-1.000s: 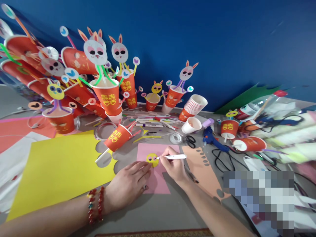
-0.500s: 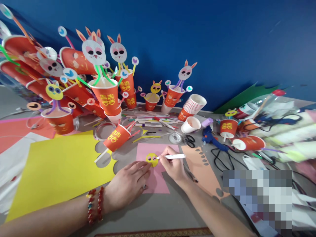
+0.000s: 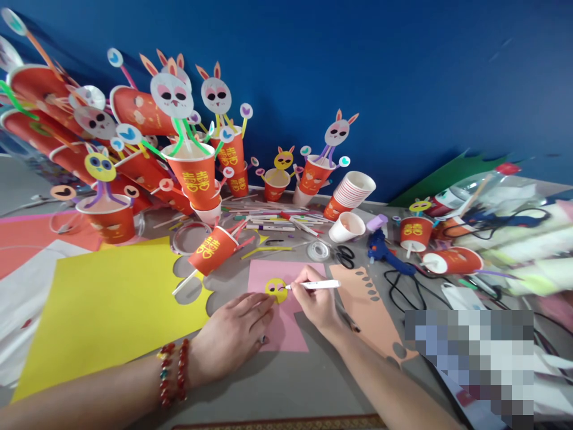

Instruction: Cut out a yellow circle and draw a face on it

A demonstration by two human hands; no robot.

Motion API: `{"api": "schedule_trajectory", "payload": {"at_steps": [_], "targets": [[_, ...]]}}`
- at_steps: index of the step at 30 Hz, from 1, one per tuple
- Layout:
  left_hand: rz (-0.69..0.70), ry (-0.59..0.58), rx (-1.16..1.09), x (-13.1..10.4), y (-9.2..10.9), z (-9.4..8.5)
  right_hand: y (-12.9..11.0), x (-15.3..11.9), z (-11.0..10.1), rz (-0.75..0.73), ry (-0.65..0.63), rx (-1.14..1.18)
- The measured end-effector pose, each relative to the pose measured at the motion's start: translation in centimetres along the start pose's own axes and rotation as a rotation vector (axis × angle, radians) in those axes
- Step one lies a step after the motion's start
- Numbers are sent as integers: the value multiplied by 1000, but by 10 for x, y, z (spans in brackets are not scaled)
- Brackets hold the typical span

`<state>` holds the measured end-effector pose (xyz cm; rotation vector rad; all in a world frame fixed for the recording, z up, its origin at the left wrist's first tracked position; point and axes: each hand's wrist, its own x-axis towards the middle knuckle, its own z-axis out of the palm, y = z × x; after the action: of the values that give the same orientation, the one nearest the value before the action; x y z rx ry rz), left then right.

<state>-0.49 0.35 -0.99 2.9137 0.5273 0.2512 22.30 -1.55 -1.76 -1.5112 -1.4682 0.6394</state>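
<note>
The right hand [image 3: 316,301] has its thumb and fingers closed round a slim white plastic marker pen [image 3: 319,285], its tip pointing to nine o'clock and meeting the right part of a small round yellow paper face [image 3: 274,289]. The disc lies at nine o'clock from that grip, just beyond the fingertips, on a pink paper sheet [image 3: 286,334]. One eye is dark; a thin dark line marks the other.

The left hand [image 3: 235,334] is spread flat, palm down, grasping nothing; its fingertips press the disc's edge at about seven o'clock.

Taking the disc as the dial's centre, a tilted red paper cup with yellow lettering [image 3: 210,251] lies at ten o'clock, a large yellow paper sheet [image 3: 116,310] at nine, black-handled scissors [image 3: 345,257] at two and a peach paper sheet with cut-outs [image 3: 373,316] at three.
</note>
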Motion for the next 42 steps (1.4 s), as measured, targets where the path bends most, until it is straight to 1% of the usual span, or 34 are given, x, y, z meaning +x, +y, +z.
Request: {"api": "schedule_trajectory", "payload": {"at_steps": [8, 14, 19, 24, 28, 32, 42], "targets": [[-1, 18, -6, -1, 0, 3, 2, -1, -1, -29, -59, -40], [2, 22, 13, -1, 0, 3, 3, -1, -1, -30, -80, -45], [4, 21, 21, -1, 0, 4, 3, -1, -1, -30, -64, -31], [5, 30, 25, -1, 0, 4, 2, -1, -1, -32, -88, -38], [7, 29, 29, 0, 0, 4, 2, -1, -1, -35, -70, -46], [12, 31, 27, -1, 0, 4, 1, -1, -1, -44, -87, -48], [6, 23, 19, 0, 0, 2, 1, -1, -1, -45, -82, -50]]}}
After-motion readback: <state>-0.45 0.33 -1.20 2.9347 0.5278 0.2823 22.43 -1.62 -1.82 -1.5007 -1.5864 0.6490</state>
